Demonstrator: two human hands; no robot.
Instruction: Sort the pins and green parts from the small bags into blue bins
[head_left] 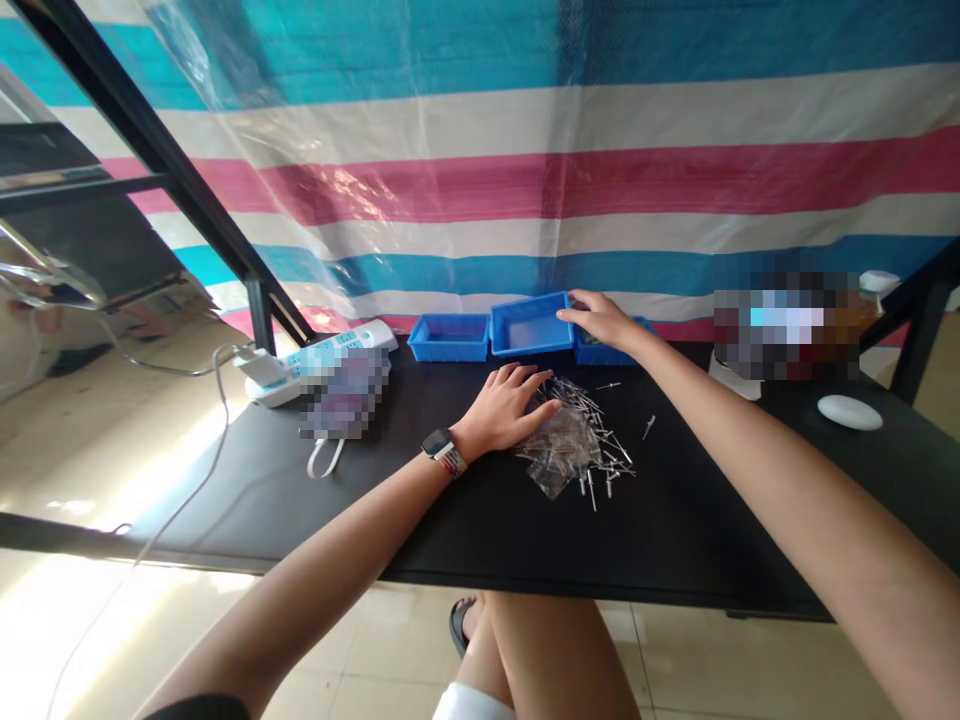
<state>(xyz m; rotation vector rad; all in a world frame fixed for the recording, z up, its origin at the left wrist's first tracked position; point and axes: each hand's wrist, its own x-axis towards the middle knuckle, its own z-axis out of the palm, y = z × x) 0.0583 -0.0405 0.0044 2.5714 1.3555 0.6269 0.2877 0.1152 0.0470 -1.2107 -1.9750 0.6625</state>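
My right hand (pixel 598 318) grips the right end of a shallow blue plastic bin (pixel 531 325), which tilts up at that side. To its left stands a second blue bin (pixel 450 340), and a third blue bin (pixel 600 352) is partly hidden behind my right hand and wrist. With fingers spread, my left hand (pixel 510 408) rests at the left edge of a heap of silver pop rivets (pixel 589 410). Small clear plastic bags (pixel 555 455) lie among the rivets. A couple of loose rivets (pixel 649 427) lie to the right of the heap.
On the black table (pixel 480 540), a white power strip (pixel 322 362) with a plugged-in charger stands at the left, a blurred-out object beside it. A white oval object (pixel 850 412) lies at the right. Behind hangs a striped plastic sheet (pixel 450 180); black metal posts (pixel 172 170) frame the sides.
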